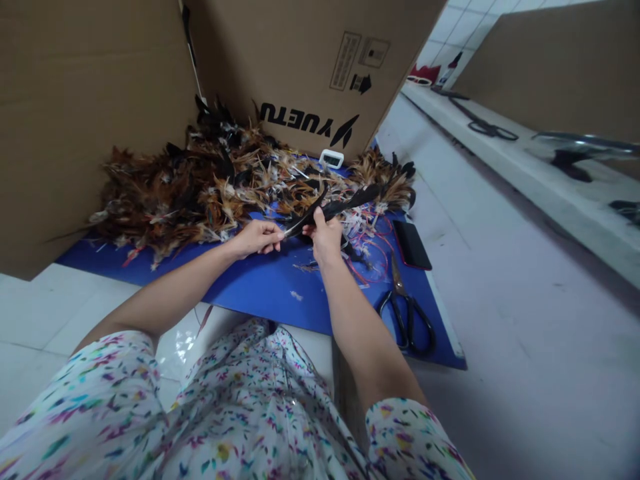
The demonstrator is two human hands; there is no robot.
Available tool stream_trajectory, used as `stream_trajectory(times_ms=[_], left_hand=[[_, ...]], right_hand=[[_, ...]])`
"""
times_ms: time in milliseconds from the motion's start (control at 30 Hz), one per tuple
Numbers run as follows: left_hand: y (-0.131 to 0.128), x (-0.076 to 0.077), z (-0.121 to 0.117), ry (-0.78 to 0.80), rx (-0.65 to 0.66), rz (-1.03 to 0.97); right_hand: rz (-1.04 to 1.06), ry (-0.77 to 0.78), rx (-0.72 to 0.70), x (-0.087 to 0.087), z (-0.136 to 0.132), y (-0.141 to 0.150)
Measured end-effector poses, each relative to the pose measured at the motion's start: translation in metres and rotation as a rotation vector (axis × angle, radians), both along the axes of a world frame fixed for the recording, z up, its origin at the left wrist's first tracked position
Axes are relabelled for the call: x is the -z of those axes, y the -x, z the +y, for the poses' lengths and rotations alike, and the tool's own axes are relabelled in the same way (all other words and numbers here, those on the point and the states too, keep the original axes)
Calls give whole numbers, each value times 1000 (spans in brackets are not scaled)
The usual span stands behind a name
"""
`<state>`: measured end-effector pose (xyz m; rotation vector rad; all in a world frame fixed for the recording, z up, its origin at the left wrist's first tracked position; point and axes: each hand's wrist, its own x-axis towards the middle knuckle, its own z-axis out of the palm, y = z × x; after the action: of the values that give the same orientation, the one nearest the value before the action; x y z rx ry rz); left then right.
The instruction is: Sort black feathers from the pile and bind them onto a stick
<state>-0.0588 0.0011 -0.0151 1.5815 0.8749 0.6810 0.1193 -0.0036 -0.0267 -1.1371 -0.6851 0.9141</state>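
Observation:
My left hand point(259, 239) pinches the pale quill end of a long black feather point(302, 221) above the blue board. Close beside it, my right hand point(324, 237) is closed on black feathers point(353, 199) whose dark vanes stick out to the upper right past the thumb. Whether both hands share one feather I cannot tell. Behind them lies a broad heap of brown and black feathers point(200, 183), with a smaller bunch point(387, 179) to its right. Red strings and pale fluff point(367, 233) lie just right of my right hand.
Black-handled scissors point(407, 317) and a dark phone point(413, 244) lie on the blue board point(280, 297) at the right. A small white digital display point(331, 158) stands by the cardboard box point(300, 67). Another pair of scissors point(487, 127) rests on a ledge point(540, 160) at the far right.

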Motion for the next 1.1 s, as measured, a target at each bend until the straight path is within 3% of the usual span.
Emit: stream_trajectory(times_ms=[167, 400, 567, 667, 900, 1100], left_hand=[[2, -2, 3, 22, 27, 26], [9, -2, 10, 55, -79, -28], [10, -1, 15, 91, -168, -139], [11, -5, 16, 134, -214, -269], [9, -15, 14, 315, -297, -448], [4, -8, 12, 414, -304, -439]], right_hand=[[-21, -15, -6, -3, 0, -7], [5, -38, 151, -9, 3, -35], [-18, -93, 140, -17, -4, -47], [-14, -35, 37, -21, -9, -41], [-235, 176, -428, -14, -21, -6], [-382, 92, -523, -3, -25, 9]])
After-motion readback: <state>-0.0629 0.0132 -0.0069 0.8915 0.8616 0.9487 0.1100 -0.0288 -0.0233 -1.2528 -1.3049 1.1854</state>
